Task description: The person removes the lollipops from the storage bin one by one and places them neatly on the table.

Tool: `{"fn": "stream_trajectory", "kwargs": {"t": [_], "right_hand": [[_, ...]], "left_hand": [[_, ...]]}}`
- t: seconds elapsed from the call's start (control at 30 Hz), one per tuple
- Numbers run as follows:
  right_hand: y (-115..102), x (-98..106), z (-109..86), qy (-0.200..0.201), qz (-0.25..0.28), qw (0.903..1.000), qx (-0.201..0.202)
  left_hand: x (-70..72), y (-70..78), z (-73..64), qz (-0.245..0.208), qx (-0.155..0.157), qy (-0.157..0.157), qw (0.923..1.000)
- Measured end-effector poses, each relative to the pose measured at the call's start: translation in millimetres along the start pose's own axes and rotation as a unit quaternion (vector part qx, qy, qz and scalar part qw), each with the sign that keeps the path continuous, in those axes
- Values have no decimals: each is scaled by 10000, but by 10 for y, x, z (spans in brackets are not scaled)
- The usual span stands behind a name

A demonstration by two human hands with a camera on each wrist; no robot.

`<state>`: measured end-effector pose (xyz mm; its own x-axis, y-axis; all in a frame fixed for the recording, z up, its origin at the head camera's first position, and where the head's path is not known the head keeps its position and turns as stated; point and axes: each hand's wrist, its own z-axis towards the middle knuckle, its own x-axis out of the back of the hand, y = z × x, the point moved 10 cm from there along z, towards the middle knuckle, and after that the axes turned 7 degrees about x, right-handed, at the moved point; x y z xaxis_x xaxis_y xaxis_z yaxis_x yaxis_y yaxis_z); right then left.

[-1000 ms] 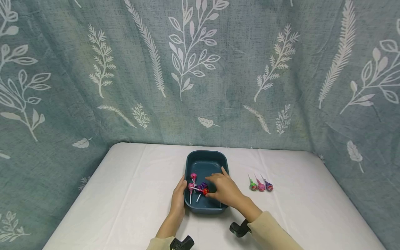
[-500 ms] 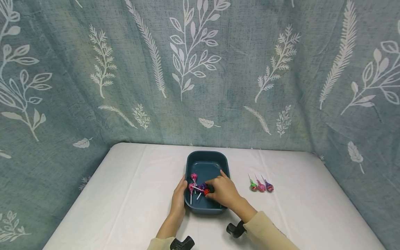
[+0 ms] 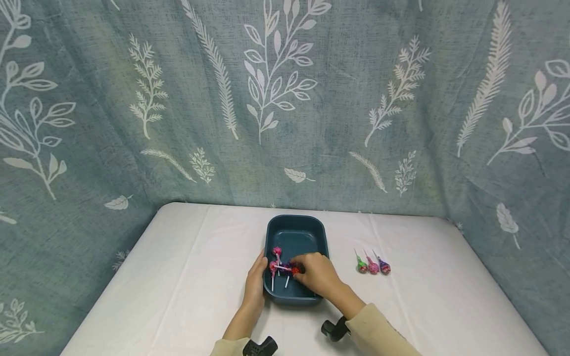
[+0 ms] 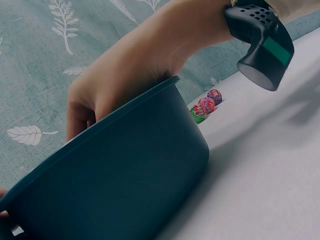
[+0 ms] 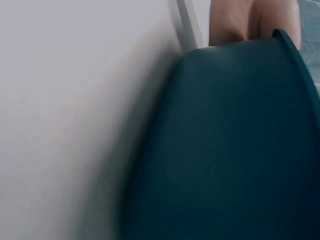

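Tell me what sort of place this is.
Probably a staged tabletop recording setup: leaf-patterned fabric hung behind, a white-covered table, and a black device worn at each wrist.

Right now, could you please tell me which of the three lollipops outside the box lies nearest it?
The green lollipop, leftmost of the row in the head view; the pink lollipop lies between it and the purple lollipop, farthest from the box.

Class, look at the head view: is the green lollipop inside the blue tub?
No, the green lollipop lies on the white table, to the right of the blue tub, beside a pink one.
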<state>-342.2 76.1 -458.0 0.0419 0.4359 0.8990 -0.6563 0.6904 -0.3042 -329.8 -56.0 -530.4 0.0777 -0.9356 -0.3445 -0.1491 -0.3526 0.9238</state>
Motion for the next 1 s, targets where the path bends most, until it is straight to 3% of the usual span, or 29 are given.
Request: {"fn": "stream_trajectory", "kwargs": {"t": [0.3,0.63,1.0], "right_hand": [[57,128,-17,398,1349,9900,-144],[167,253,-94,924,1633,9804,-595],[299,346,-158,1178,1626,9745,-999]], "left_hand": [[7,5,-19,53,27,66,10000],[9,-1,-5,66,24,87,9999],[15,-9,-10,151,58,143,9998]]}}
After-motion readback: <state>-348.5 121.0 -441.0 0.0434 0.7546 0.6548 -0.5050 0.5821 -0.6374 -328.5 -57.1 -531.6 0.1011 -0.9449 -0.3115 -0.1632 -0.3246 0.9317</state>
